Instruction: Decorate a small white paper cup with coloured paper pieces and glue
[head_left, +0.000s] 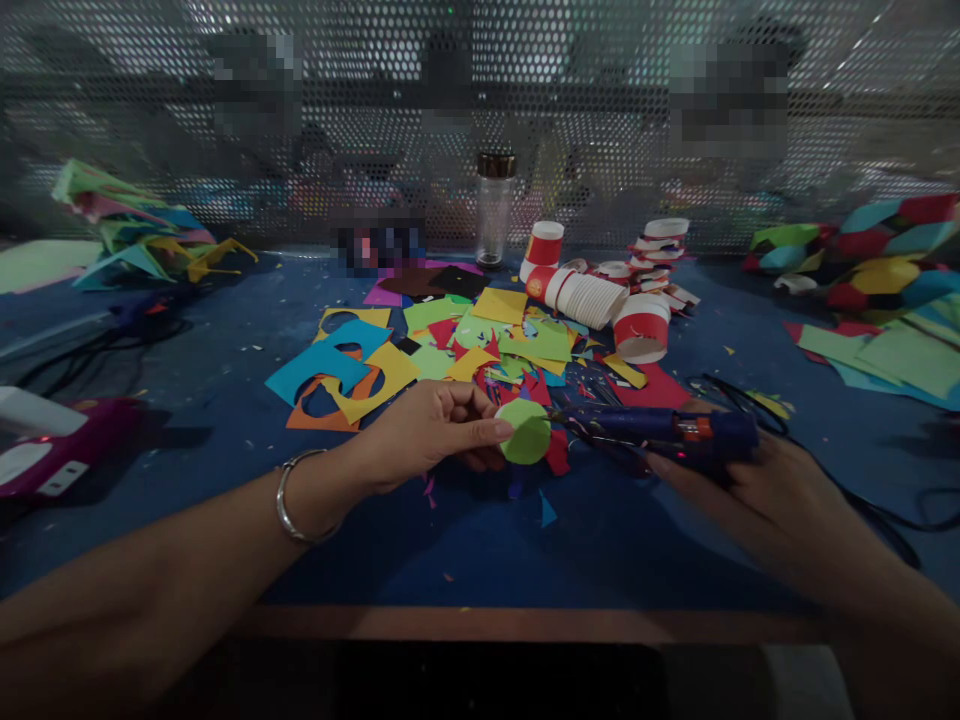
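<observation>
Between the thumb and fingers of my left hand (450,425) is a round green paper disc (526,434), its face turned toward me. My right hand (757,480) is wrapped around a dark blue hot glue gun (645,425) with an orange part on its body and a small red light. The gun points left, and its nozzle is at the disc's upper right edge; whether it touches, I cannot tell. Behind the disc lie colored paper scraps (517,340). Sheets with round holes cut out, such as a blue one (322,360), spread to the left.
Stacked red-and-white paper cups (589,298) lie behind the scraps, near a clear bottle (493,215). A black cord (862,490) runs at the right. On the left is a magenta-and-white device (60,450). Perforated metal panels (450,110) stand along the back; folded paper pieces (892,245) sit far right.
</observation>
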